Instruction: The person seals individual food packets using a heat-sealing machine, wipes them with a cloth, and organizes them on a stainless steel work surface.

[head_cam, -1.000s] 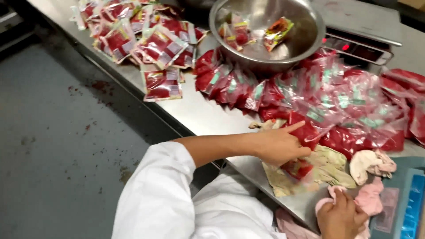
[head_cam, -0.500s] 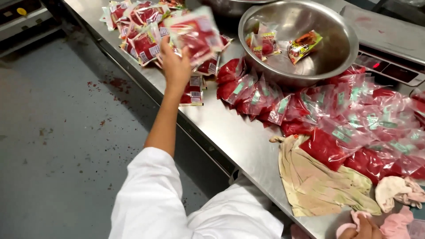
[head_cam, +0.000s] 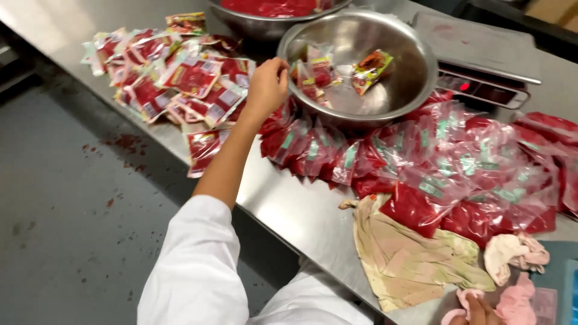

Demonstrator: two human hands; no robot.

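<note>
Your left hand [head_cam: 267, 86] at steel bowl [head_cam: 415, 90] rim, fingers curled, grip unclear, few sauce packets [head_cam: 371, 66] inside, second bowl [head_cam: 253, 24] of red sauce behind, right hand [head_cam: 475, 310] mostly cropped.

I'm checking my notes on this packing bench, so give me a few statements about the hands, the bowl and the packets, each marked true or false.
1. The left hand is at the rim of the steel bowl. True.
2. The steel bowl is empty. False: a few small sachets lie inside it.
3. Red sealed packets are heaped on the steel table beside the bowl. True.
4. The stained cloth is draped over the bowl. False: it lies flat on the table near the front edge.
5. The right hand is raised above the scale. False: it sits low at the frame's bottom edge, by pink rags.
</note>
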